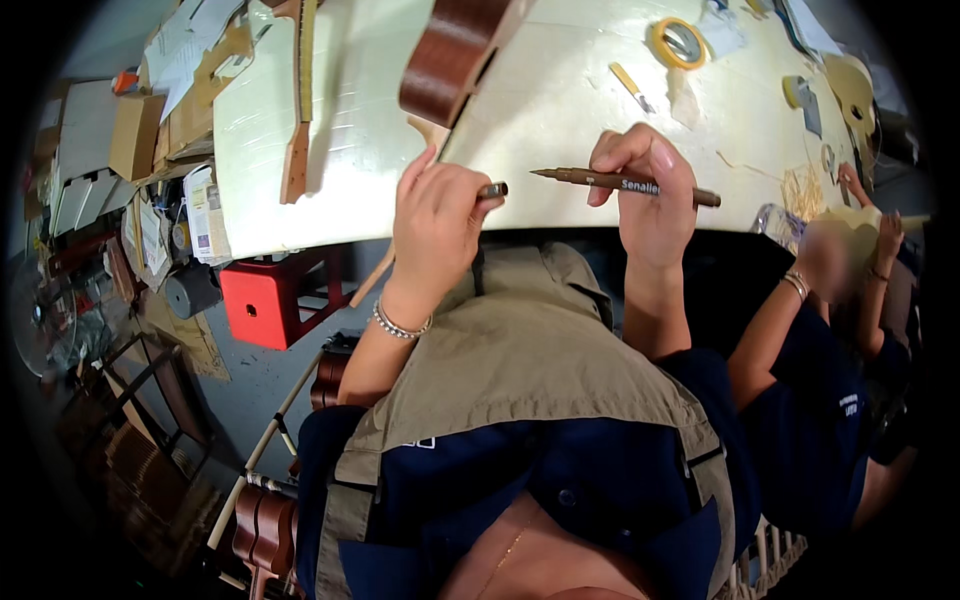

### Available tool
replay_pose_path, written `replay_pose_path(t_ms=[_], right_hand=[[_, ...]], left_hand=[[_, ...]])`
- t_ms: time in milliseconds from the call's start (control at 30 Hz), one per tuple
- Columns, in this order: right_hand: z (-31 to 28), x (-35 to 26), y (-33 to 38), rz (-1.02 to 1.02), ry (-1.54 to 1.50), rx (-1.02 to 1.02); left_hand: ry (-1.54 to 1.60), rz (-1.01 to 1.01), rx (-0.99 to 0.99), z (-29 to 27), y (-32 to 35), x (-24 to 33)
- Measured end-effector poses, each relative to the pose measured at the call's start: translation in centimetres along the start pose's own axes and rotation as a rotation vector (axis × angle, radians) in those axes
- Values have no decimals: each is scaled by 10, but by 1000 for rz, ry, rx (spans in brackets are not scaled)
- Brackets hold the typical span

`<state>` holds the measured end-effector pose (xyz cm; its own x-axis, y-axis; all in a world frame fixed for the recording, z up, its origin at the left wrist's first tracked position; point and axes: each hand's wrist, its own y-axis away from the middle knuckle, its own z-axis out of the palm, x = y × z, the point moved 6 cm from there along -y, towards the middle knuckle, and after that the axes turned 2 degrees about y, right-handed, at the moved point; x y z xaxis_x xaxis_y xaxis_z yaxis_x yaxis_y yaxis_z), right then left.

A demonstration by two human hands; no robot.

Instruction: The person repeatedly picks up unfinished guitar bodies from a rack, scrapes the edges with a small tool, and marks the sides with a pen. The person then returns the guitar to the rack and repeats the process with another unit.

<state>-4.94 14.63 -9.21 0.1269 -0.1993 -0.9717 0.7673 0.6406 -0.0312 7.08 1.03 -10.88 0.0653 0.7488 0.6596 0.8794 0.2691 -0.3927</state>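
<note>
My right hand is closed around a brown marker pen, its dark pointed tip bare and turned to the left. In my left hand the dark pen cap is pinched, its open end facing the pen across a gap. A reddish-brown small guitar or ukulele body lies on the table beyond my left hand. Its pale neck runs toward me and under that hand, with the end showing past the table edge. Whether my left fingers also grip the neck I cannot tell.
Another instrument neck lies on the pale table at left. A yellow tape roll and a yellow-handled cutter lie far right. A red stool stands lower left. Another person sits close on my right.
</note>
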Motion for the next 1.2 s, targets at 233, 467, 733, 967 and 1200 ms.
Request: replay_pose_path(t_ms=[233, 467, 733, 967, 1200], right_hand=[[-11, -17, 21, -13, 120, 35], [-3, 16, 32, 128, 43, -16], [-15, 51, 40, 174, -139, 5], [-147, 96, 39, -437, 1192, 431], [-218, 98, 43, 78, 1472, 483]], left_hand=[[3, 92, 5, 13, -3, 36], [-55, 140, -91, 23, 5, 51], [0, 19, -200, 43, 12, 45], [1698, -1424, 133, 123, 86, -88], [1952, -1211, 1089, 113, 101, -165]])
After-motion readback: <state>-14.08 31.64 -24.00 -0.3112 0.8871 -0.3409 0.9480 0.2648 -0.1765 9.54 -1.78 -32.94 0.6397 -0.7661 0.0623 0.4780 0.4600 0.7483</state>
